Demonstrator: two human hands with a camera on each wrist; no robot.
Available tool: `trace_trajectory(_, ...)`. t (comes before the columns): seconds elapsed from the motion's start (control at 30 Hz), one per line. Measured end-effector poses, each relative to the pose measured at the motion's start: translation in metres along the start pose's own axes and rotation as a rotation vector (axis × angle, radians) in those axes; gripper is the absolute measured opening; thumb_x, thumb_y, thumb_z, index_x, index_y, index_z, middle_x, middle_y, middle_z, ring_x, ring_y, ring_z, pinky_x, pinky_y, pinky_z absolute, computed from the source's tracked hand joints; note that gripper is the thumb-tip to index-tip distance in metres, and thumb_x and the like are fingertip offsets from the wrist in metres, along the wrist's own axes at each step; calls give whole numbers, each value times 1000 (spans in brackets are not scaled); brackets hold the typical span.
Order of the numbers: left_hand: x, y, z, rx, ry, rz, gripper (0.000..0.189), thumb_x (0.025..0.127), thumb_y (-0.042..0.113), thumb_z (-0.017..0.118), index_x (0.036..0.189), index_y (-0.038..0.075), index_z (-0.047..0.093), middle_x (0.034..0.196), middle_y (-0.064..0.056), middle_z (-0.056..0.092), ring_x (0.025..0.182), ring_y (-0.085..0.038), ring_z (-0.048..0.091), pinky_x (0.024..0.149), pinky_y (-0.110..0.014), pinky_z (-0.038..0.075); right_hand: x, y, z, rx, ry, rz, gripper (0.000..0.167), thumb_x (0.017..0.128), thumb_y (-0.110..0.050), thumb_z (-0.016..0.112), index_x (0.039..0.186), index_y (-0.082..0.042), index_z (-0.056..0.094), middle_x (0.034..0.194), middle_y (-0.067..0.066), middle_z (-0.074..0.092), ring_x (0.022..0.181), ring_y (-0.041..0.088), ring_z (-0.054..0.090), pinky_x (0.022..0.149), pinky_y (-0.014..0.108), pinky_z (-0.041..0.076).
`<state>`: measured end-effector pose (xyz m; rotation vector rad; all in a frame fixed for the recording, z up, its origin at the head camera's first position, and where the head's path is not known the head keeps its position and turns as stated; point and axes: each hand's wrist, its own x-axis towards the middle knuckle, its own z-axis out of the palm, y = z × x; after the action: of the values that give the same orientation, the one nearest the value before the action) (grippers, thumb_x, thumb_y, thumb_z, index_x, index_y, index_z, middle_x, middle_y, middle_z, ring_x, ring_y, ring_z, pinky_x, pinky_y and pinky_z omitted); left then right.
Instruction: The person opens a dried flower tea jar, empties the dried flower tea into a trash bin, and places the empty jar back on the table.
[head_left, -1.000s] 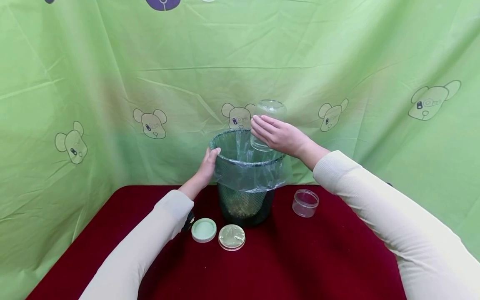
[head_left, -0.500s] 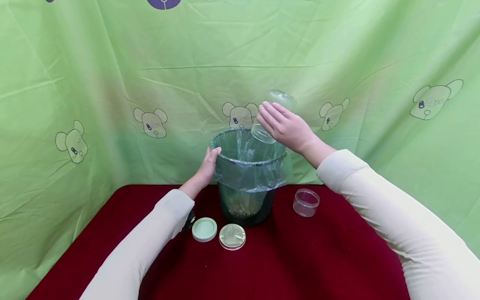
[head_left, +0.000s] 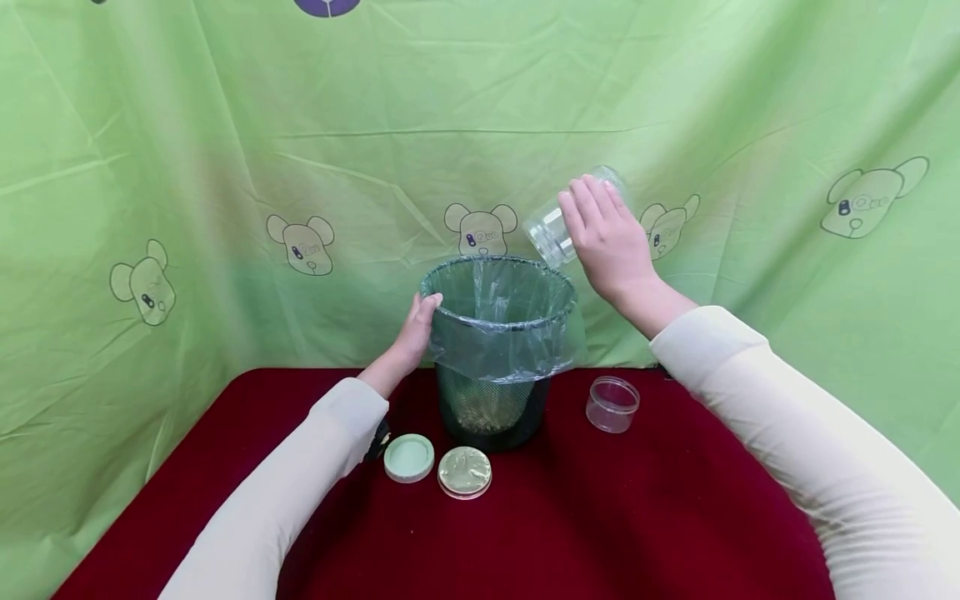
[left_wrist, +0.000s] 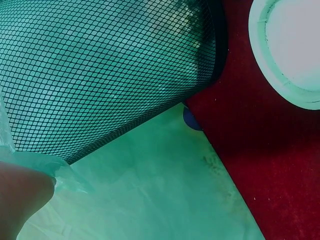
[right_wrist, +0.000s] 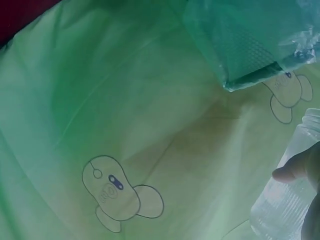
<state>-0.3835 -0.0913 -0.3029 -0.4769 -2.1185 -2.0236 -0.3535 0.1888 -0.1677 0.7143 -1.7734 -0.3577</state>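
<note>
My right hand [head_left: 609, 237] grips a clear jar [head_left: 551, 236], tilted mouth-down to the left, just above the right rim of the bin. In the right wrist view the jar [right_wrist: 282, 210] shows ribbed sides, with a thumb across it. A black mesh bin [head_left: 487, 400] stands on the table, lined with a clear plastic bag [head_left: 502, 354] folded over its rim. Small light-brown bits lie in its bottom, seen through the mesh. My left hand [head_left: 414, 333] holds the bin's left rim, thumb over the edge. Part of that hand [left_wrist: 22, 195] shows against the bag in the left wrist view.
A pale green lid [head_left: 408, 458] and a gold foil-topped round lid [head_left: 465, 472] lie in front of the bin. To its right stands a short clear tub [head_left: 612, 406]. The red-covered table [head_left: 600, 517] meets a green patterned curtain [head_left: 360, 167] behind.
My right hand has lifted the jar up and to the right, out from over the bin's mouth, tipping it from nearly upside down to a slant. The left hand stays on the rim.
</note>
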Motion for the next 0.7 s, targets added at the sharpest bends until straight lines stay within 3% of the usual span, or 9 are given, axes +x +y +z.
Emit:
trace_trajectory(0.13,-1,0,0,1,1,0,69,94,41,39,149,4,23,151,-18,25,137,-30,25,112,-46,18,-2,3,-8,77,-29,109,59,65,24,48,123,11,48,124,28,51,121,42,46,110,42,30)
trace_trajectory(0.27,0,0,1,8,9,4,69,93,42,39,149,4,23,152,-17,25,137,-29,25,113,-45,18,-6,5,-17,202,-87,271,67,56,23,48,122,11,47,121,25,50,115,42,46,105,43,36)
trace_trajectory(0.43,0,0,0,6,2,1,69,94,42,39,150,5,23,152,-17,25,137,-30,24,113,-46,18,-13,7,-27,347,-198,501,74,59,16,62,130,9,44,129,24,48,124,40,41,111,42,29)
trace_trajectory(0.53,-3,6,0,-1,-11,-4,67,96,39,38,150,4,21,152,-19,24,136,-31,24,113,-47,18,-18,7,-31,417,-235,603,72,62,11,68,130,8,44,130,25,48,123,40,42,107,46,32)
trace_trajectory(0.7,0,0,1,-13,2,5,68,93,41,39,148,4,24,146,-19,30,130,-30,30,111,-45,21,-28,7,-36,522,-298,759,74,62,5,76,130,7,45,126,24,51,113,41,47,97,55,39)
